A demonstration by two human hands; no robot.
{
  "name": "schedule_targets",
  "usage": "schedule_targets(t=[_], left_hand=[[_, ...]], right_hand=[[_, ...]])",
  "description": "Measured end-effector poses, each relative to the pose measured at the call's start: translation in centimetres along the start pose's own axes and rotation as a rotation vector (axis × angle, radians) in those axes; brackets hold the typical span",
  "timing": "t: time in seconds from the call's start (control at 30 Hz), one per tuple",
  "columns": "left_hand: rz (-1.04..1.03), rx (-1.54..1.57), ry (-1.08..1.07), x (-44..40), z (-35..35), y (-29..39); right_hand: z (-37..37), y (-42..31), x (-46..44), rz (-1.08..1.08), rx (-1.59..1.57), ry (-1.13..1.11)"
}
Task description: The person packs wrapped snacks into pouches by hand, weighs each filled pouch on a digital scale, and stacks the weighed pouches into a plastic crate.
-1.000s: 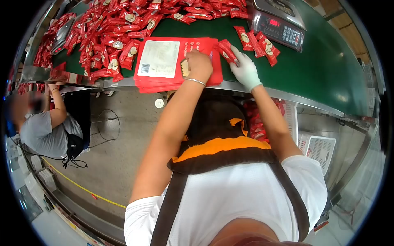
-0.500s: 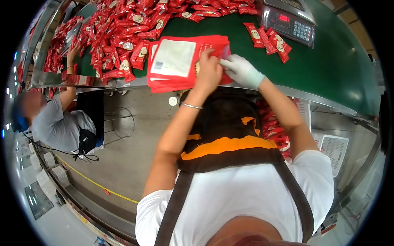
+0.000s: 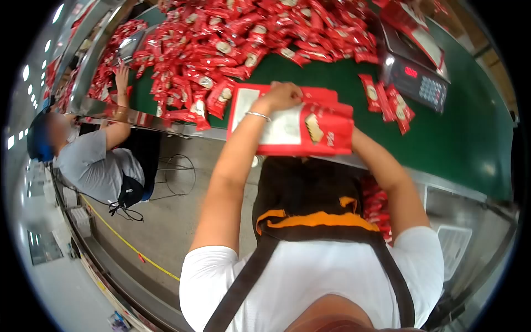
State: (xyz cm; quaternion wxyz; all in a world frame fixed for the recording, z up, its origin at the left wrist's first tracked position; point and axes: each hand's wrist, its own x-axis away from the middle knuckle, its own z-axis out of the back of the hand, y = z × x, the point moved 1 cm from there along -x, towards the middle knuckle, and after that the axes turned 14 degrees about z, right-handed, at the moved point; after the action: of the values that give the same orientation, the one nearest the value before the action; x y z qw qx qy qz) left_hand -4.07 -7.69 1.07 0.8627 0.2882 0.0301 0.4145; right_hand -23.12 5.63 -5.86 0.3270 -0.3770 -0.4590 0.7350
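Note:
My left hand (image 3: 281,97) has its fingers curled at the upper edge of a flat red pouch (image 3: 326,135) with a white panel and a biscuit picture. This pouch lies over other red pouches at the table's front edge. My right forearm (image 3: 381,160) reaches up to the pouch's right end. The pouch covers my right hand, so its fingers are hidden; whether it is inside or behind the pouch I cannot tell. Several small red wrapped packets (image 3: 221,97) lie just beyond and to the left of my left hand.
A big heap of red packets (image 3: 238,39) covers the back of the green table (image 3: 459,144). At right stands a digital scale (image 3: 415,77) with a large red bag (image 3: 417,33) on it. Three packets (image 3: 387,102) lie beside it. A co-worker (image 3: 102,160) reaches into the heap at left.
The view has shifted, so the table sits lower. My gloved right hand, visible before, is now behind or inside the pouch. A red bag now shows on the scale.

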Motion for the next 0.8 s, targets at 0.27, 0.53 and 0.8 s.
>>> schedule_targets(t=[0.27,0.53,0.8], left_hand=[[-0.058,-0.139,0.476,1.5,0.0,-2.5],[0.278,-0.137,0.465,8.9,-2.9,3.3],[0.309,-0.165,0.358,7.5,-4.0,2.3]], right_hand=[[-1.3,1.2,-1.0,-0.008,-0.083,-0.023],[-2.2,1.9,-0.9,-0.005,-0.139,-0.009],[5.5,-9.0,7.1,-0.066,0.961,0.638]])
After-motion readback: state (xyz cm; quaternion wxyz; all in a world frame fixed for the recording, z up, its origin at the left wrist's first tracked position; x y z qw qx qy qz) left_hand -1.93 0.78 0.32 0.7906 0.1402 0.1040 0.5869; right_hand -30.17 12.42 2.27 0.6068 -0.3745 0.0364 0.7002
